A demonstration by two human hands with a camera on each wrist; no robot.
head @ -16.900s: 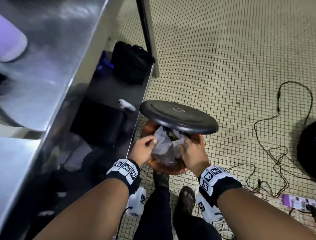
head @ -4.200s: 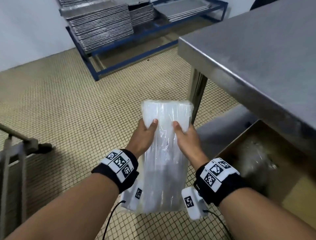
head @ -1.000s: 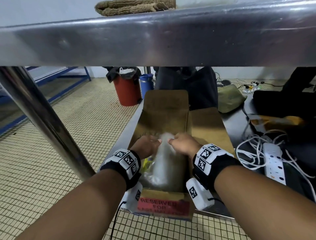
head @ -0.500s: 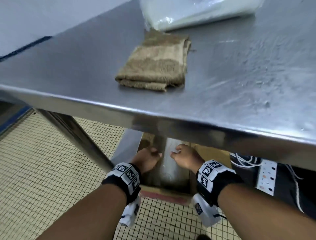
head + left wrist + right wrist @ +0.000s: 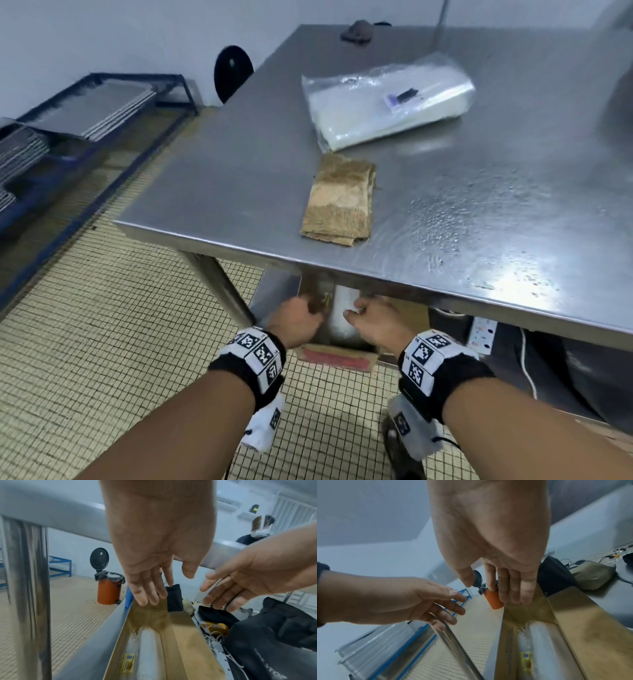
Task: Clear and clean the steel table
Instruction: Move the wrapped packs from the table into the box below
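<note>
The steel table [image 5: 462, 212] carries a folded brown cloth [image 5: 337, 200] near its front edge and a clear packet of plastic bags [image 5: 387, 102] farther back. Under the table's edge an open cardboard box [image 5: 337, 358] stands on the lower shelf, with a clear plastic pack [image 5: 149, 649] lying lengthwise inside. My left hand [image 5: 298, 317] and right hand [image 5: 371, 317] hover side by side just above the box. In both wrist views the fingers of each are straight and hold nothing. The right wrist view also shows the plastic pack [image 5: 539, 642] below my right hand [image 5: 489, 591].
The table leg [image 5: 29, 588] stands left of the box. An orange bin [image 5: 109, 588] with a raised black lid is behind it. Black bags [image 5: 274, 635] and a white power strip [image 5: 483, 334] fill the shelf to the right. A blue tray rack [image 5: 85, 109] lines the left wall.
Both hands have let go of the plastic pack, which now lies in the box, and have lifted off it. My view has risen from under the table to above its top.
</note>
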